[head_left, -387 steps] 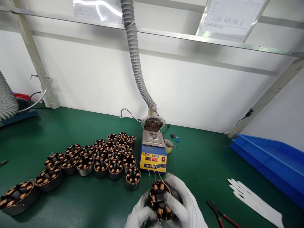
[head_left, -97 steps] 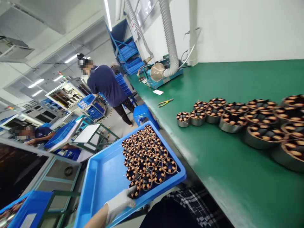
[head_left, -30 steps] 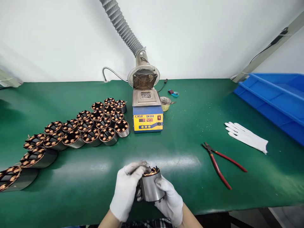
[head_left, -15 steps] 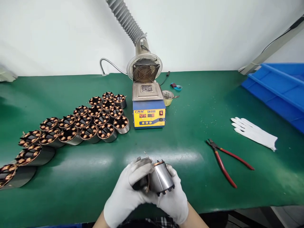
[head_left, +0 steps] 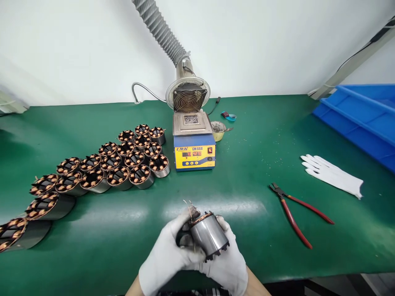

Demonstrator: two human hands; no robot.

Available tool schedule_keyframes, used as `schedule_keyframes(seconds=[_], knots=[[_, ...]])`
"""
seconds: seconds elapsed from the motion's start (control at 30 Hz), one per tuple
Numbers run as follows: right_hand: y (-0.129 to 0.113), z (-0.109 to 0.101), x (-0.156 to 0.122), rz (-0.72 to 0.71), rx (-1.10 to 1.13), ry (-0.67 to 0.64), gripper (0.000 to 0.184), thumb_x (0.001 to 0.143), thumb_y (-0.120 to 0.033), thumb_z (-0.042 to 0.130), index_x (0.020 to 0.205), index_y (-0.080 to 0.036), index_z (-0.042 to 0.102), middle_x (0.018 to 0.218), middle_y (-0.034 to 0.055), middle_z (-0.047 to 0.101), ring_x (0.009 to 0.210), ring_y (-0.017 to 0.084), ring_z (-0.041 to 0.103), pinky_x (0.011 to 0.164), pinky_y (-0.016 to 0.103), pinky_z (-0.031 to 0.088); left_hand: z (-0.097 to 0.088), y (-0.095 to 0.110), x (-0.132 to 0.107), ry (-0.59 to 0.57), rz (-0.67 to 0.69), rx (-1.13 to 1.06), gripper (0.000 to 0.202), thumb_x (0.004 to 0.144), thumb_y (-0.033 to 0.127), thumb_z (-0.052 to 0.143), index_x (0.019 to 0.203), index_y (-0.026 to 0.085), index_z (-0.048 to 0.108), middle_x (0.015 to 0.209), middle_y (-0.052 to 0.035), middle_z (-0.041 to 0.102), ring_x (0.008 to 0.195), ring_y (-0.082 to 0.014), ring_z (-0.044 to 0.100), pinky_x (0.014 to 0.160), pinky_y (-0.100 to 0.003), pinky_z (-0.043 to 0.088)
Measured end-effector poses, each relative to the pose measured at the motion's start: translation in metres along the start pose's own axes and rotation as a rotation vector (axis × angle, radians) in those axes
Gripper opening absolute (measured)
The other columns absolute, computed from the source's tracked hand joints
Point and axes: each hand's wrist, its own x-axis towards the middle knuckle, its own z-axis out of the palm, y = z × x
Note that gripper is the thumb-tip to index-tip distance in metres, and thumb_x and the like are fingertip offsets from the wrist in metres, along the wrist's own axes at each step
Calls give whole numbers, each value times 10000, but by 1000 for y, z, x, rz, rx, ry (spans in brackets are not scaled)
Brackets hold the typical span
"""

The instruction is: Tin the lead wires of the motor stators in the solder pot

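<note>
A motor stator (head_left: 210,234), a bright steel cylinder with copper windings and black insulator teeth at its ends, is held tilted low above the front of the bench. My right hand (head_left: 226,255), in a white glove, cradles it from below and the right. At its winding end, my left hand (head_left: 173,242) is closed on the left side, with dirty glove fingertips around the rim. Thin copper wire leads (head_left: 190,205) stick up by those fingertips. Whether the fingers pinch a lead is hard to make out.
Several wound stators (head_left: 114,164) stand grouped at left on the green bench (head_left: 247,230). Behind is a blue-yellow solder pot (head_left: 195,158) under a fume hose (head_left: 163,33), beside a small cup (head_left: 218,133). Red-handled cutters (head_left: 293,213), a white glove (head_left: 331,174) and blue bins (head_left: 358,127) are at right.
My left fingers have shifted off the stator's upper side toward its winding end, and more wire leads show. The stator has turned and tilted slightly. The view has shifted a little.
</note>
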Motion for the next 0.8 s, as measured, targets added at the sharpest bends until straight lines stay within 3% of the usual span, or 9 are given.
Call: schedule_keyframes(seconds=[0.07, 0.13, 0.27, 0.33, 0.43, 0.57, 0.63, 0.7, 0.8], knots=[[-4, 4, 0, 118, 87, -97, 562, 630, -684, 573, 916, -203, 620, 850, 99, 660, 764, 256, 619, 678, 387, 493, 2, 1, 9, 162, -98, -221, 196, 562, 172, 748, 752, 153, 707, 667, -25, 692, 590, -159, 625, 515, -222, 513], [-7, 7, 0, 219, 199, -179, 636, 656, -726, 464, 827, -136, 627, 718, 100, 637, 563, 183, 583, 561, 317, 482, 0, -1, 22, 304, -165, -456, 188, 556, 256, 795, 641, 129, 685, 525, -15, 645, 460, -121, 560, 407, -193, 447], [-7, 7, -2, 295, 322, -242, 673, 603, -680, 514, 917, -93, 615, 634, 66, 616, 433, 135, 533, 466, 257, 452, -12, -1, 31, 458, -30, -673, 385, 497, 502, 816, 719, 222, 672, 564, 63, 646, 576, -90, 611, 682, -211, 522], [-4, 7, -2, 289, 299, -233, 651, 622, -662, 505, 920, -96, 619, 640, 81, 630, 452, 159, 559, 471, 273, 458, -12, 2, 22, 359, -42, -660, 474, 464, 478, 843, 845, 241, 688, 725, 24, 706, 753, -144, 657, 813, -265, 505], [-3, 10, -2, 171, 213, -107, 539, 675, -593, 512, 906, -119, 628, 718, 103, 654, 568, 207, 609, 528, 308, 479, -3, 9, 6, 139, -224, -450, 401, 511, 358, 841, 844, 174, 715, 785, -78, 727, 774, -253, 667, 692, -327, 534], [-12, 17, -3, 28, -7, -69, 474, 615, -421, 643, 1010, -164, 592, 844, 81, 664, 698, 233, 627, 612, 334, 497, -1, 5, 4, 354, -168, -370, 225, 562, 344, 799, 617, 153, 694, 523, -15, 654, 546, -169, 608, 578, -261, 502], [-14, 18, -3, -61, -243, -43, 554, 554, -294, 697, 1076, -179, 550, 904, 73, 663, 763, 242, 631, 650, 330, 504, -10, 0, 8, 466, -76, -484, 253, 573, 370, 805, 658, 165, 683, 557, 11, 658, 559, -132, 607, 622, -231, 501], [-9, 15, -3, -175, -485, 60, 732, 520, -185, 713, 1205, -189, 455, 1021, 89, 645, 883, 264, 624, 727, 336, 511, -20, -6, 8, 504, -4, -596, 339, 639, 459, 758, 833, 192, 680, 753, -14, 712, 740, -160, 661, 777, -273, 508], [11, 6, 0, -387, -740, 177, 952, 583, -205, 729, 1379, -167, 210, 1172, 149, 585, 1037, 302, 587, 871, 390, 483, -20, -8, 5, 170, -27, -470, 555, 710, 556, 662, 1153, 231, 584, 1192, -97, 632, 1139, -251, 545, 1021, -404, 372]])
